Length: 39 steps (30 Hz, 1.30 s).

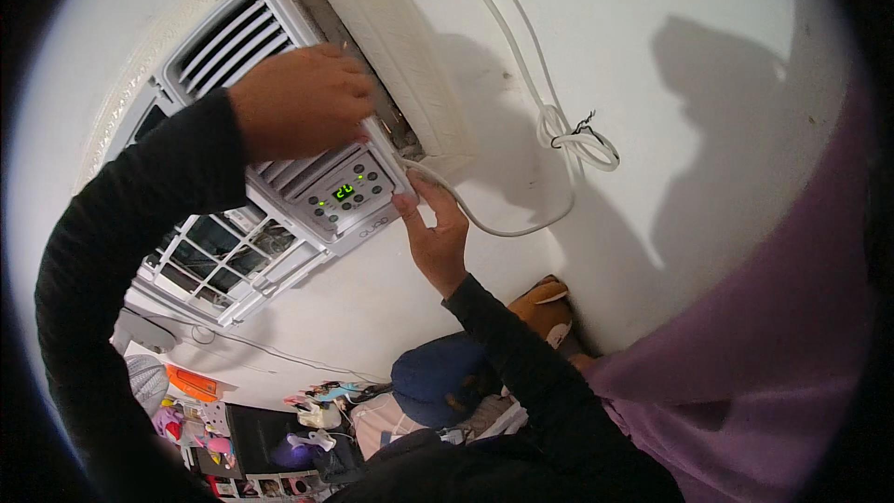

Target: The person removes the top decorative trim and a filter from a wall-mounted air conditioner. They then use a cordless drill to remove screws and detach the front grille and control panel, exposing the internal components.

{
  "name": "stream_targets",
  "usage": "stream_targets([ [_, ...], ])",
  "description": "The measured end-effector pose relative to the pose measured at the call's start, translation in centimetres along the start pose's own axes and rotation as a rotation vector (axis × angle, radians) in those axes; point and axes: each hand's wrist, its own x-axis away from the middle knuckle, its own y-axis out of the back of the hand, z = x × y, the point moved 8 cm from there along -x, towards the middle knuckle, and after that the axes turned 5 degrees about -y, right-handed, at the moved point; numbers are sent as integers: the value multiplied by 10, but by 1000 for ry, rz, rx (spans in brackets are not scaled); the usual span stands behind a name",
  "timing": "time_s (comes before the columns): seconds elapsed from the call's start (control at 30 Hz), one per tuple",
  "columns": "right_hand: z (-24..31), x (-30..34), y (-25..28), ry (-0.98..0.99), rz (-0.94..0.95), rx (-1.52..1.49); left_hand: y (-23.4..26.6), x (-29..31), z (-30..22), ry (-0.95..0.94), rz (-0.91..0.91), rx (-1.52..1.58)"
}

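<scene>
A white window air conditioner [391, 228] sits tilted in a wall opening, its green display lit. My left hand [303, 101] reaches across the slatted vent [233, 42], closed, with its fingers curled at the unit's right edge; what they hold is hidden. Lower down, my right hand [436, 235] grips the corner of the front panel between thumb and fingers, beside the control buttons [346, 196]. A white power cord [503, 233] runs behind that hand. Below the left forearm, a white grid [219, 256] shows the dark inside of the unit.
The cord's bundled loop [577, 142] hangs on the right wall. A gap with rough edges [396, 121] lies between unit and frame [391, 47]. Below are a dark blue cushion-like thing [438, 377], a brown plush toy [540, 307], a purple cloth [736, 391] and cluttered small items.
</scene>
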Motion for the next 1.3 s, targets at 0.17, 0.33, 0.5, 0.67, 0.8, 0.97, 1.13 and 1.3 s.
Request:
stream_targets([
  [0.17,11,3,10,23,66,81,17,21,34,44,-104,-82],
  [0.33,25,-6,1,140,143,176,25,35,72,194,-128,19],
  [0.5,15,-19,-7,83,305,93,25,24,64,56,-96,-89],
  [0.67,8,-26,-15,36,286,50,19,20,61,0,-109,-131],
  [0.8,13,-26,-16,99,247,73,25,19,59,-41,-154,-121],
  [0.97,25,-23,-17,172,214,223,31,13,69,-110,12,44],
  [1.13,51,-38,-16,39,393,468,41,37,83,20,-27,99],
  [1.3,118,-86,-21,252,367,445,48,119,119,695,-360,188],
])
